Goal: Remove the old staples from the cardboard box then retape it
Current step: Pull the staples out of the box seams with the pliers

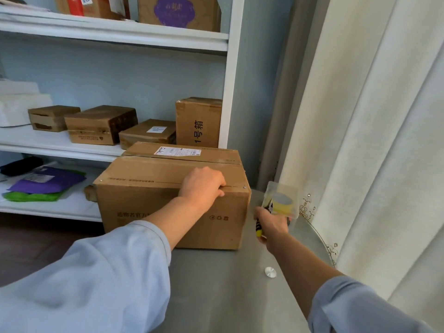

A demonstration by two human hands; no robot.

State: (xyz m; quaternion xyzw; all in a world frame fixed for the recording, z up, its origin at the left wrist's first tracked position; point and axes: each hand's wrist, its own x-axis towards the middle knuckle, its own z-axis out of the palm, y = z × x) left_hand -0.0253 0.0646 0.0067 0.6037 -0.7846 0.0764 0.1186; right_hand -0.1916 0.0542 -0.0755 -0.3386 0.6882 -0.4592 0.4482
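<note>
A brown cardboard box (153, 203) stands on a grey table (216, 284), its flaps shut. Small metal staples show at its top front corners, one at the right corner (244, 187) and one at the left. My left hand (204, 183) grips the top front edge of the box, fingers curled over it. To the right of the box my right hand (271, 224) holds a pair of pliers with yellow-and-black handles (259, 228). Just beyond that hand a clear plastic container (286, 191) holds a roll of yellowish tape (284, 203).
White shelves (115, 150) behind the table carry several smaller cardboard boxes (198, 121). Purple and green bags (45, 183) lie on the lower shelf. A white curtain (372, 140) hangs at the right. A small silver disc (270, 272) sits on the table.
</note>
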